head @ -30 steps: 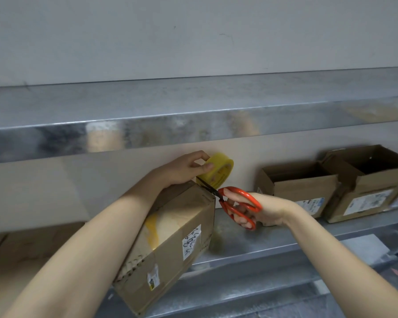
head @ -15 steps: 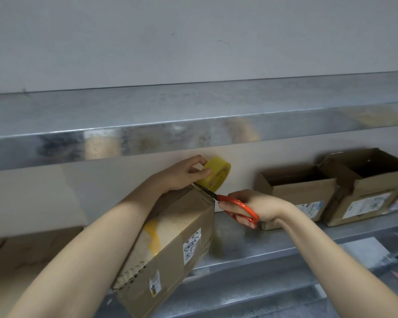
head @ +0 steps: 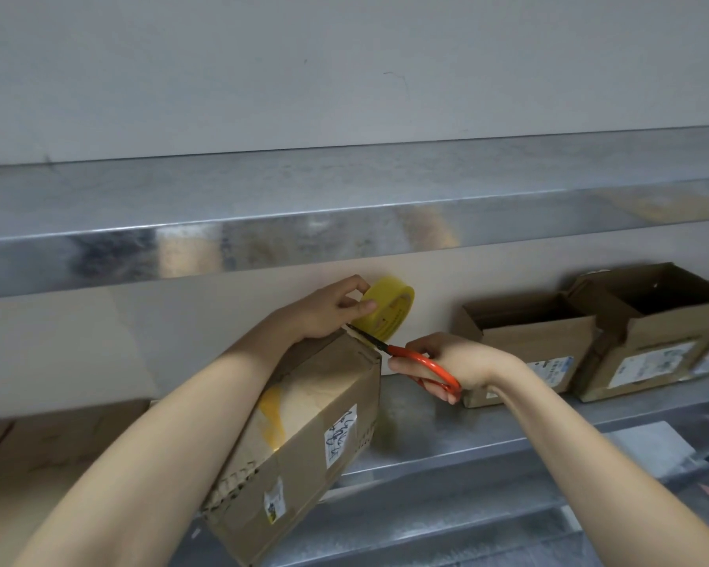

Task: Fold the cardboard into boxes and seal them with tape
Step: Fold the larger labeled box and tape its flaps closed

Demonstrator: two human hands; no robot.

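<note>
now, the left hand [head: 324,311] pinches the yellow tape roll [head: 387,311] just above the far top edge of the tilted cardboard box [head: 303,423], which leans on the metal shelf [head: 426,435]. the right hand [head: 455,362] grips the orange scissors [head: 418,364], blades at the tape strip. best to hold the strip taut, cut close to the box edge, then press the tail flat.

The lower metal shelf [head: 422,421] is a sheet-metal surface running left to right along the wall, beneath an upper shelf [head: 344,190] of the same material. At the right, two open-topped boxes stand upright on it, the first open box [head: 524,349] just beside the second open box [head: 647,349]. A closed cardboard box [head: 316,386] sits tilted at the front edge. Blurred brown cardboard [head: 58,439] lies at far left.
</note>
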